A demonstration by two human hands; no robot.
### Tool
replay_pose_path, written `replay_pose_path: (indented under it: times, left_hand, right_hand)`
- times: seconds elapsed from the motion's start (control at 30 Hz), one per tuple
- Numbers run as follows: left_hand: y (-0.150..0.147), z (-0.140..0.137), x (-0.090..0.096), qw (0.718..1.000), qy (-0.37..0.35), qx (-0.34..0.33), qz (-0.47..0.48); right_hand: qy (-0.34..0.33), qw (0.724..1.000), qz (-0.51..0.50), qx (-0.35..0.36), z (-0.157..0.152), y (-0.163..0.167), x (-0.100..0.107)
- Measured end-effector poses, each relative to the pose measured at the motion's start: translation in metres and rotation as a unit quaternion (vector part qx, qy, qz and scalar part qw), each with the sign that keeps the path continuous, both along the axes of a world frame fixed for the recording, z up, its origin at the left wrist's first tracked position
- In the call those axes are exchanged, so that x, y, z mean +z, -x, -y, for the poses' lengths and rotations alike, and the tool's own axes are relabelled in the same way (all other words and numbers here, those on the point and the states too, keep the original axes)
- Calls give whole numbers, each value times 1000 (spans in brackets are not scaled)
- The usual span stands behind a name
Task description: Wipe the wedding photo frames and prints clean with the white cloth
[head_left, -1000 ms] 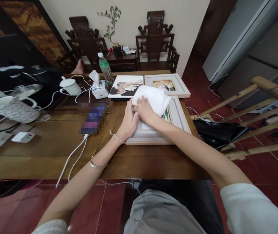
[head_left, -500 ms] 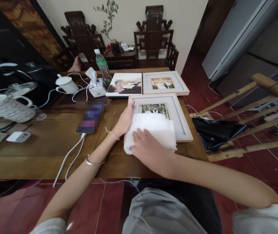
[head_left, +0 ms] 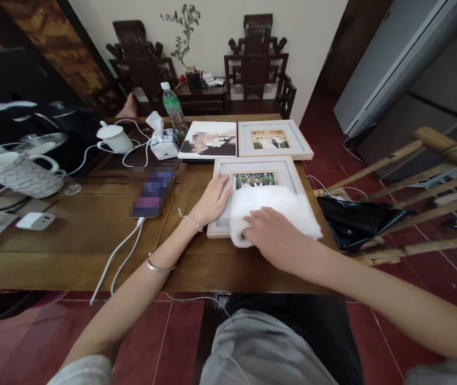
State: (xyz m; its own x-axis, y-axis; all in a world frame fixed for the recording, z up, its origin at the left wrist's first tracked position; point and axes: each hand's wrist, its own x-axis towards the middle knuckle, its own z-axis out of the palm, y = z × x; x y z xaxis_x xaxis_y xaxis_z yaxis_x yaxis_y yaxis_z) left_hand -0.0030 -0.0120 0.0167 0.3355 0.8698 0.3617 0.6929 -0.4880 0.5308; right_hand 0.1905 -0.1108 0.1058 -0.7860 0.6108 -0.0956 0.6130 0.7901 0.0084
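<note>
Where hands (head_left: 213,200) lie — nearest frame (head_left: 291,174) beneath.

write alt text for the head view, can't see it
A person's right hand rests on a white cloth over the lower part of a framed photo on a table; the left hand rests on the left side of the frame. Beyond lie another framed photo and a picture panel, with a phone to the left.

your left hand (head_left: 213,199) points forward, fingers extended; your right hand (head_left: 271,232) is palm-down, fingers bent and pointing left, both forearms (head_left: 333,264) slanting inward.
</note>
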Motion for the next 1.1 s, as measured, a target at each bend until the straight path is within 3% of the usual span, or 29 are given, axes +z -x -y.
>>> replay_pose_path:
  times: [0.2,0.37,0.53,0.87,1.1]
  left_hand:
    - [-3,-8,-11,999,-46,6,-6]
    - [-1,-9,-15,999,-35,11,-2]
    - [3,-4,-15,1000,-26,-3,-4]
    - [4,-7,-15,998,-39,-26,-37]
    - [4,-3,-10,998,-22,-27,-51]
  right_hand:
    - [15,999,42,-29,-4,-29,14]
    - [13,999,-6,29,-7,4,2]
    - [-31,999,0,24,3,21,-9]
    - [-74,981,115,-134,15,-78,11]
    - [-111,971,119,-175,-35,-92,-9]
